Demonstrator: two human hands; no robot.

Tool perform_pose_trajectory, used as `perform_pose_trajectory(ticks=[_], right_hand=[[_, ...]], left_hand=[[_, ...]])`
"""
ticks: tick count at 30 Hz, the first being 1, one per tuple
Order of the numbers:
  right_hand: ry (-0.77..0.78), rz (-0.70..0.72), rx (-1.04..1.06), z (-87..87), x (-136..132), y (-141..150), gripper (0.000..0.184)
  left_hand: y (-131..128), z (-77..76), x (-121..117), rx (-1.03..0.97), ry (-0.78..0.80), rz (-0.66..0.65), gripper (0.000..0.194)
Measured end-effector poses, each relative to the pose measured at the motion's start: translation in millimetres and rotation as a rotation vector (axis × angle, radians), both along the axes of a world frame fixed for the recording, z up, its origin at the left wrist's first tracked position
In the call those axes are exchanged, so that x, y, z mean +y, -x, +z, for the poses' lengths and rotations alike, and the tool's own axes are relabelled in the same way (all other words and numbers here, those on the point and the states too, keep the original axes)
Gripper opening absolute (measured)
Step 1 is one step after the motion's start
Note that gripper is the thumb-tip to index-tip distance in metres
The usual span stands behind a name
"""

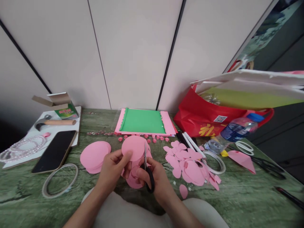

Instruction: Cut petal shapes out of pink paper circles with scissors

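Between the thumb and fingers of my left hand [115, 166] is a round pink paper disc [134, 147], held up off the table. My right hand [155, 177] grips black-handled scissors [150, 179], whose blades point upward at the disc's right edge. Whether the blades bite into the paper I cannot tell. Beneath both hands lie more pink paper pieces [134, 182], partly hidden. A stack of pink discs [95, 156] sits to the left of my left hand. Right of my right hand spreads a heap of pink petal-shaped cutouts [182, 158].
Small pink rolled pieces [154, 139] line up before a green sheet [143, 120] on pink paper. At left are tape rolls [60, 180], a phone [54, 152], a hammer [55, 122] and beads [23, 147]. A red bag [190, 110] and a bottle [234, 131] stand right.
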State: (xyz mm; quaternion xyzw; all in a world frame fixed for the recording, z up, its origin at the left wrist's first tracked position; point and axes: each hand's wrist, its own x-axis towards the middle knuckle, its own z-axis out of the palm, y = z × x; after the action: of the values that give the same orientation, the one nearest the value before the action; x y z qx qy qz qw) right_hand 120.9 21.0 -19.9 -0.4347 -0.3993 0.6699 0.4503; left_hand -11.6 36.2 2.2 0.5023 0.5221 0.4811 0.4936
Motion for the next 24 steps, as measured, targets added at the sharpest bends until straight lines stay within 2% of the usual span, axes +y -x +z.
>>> perform_pose_trajectory(ticks=[4,10,14,20,24], right_hand=[[-0.024,-0.006,0.009,-4.3,0.5,1.1,0.035],[-0.060,0.014,0.059,-4.7,-0.2,2.5,0.039],[-0.087,0.059,0.070,-5.0,0.1,2.3,0.043],[-0.122,0.024,0.052,-9.9,3.3,-1.0,0.051],[-0.130,0.029,0.062,-9.9,1.4,-0.6,0.050]], left_hand=[[-0.6,-1.9,-0.2,-0.087,-0.004,-0.002,0.033],[-4.3,-2.4,-0.8,-0.088,0.072,-0.112,0.029],[-5.1,-3.8,-0.8,-0.085,0.127,-0.087,0.035],[-5.9,0.2,-0.7,-0.076,0.153,-0.067,0.033],[-6.5,0.4,-1.8,-0.086,0.155,-0.099,0.035]])
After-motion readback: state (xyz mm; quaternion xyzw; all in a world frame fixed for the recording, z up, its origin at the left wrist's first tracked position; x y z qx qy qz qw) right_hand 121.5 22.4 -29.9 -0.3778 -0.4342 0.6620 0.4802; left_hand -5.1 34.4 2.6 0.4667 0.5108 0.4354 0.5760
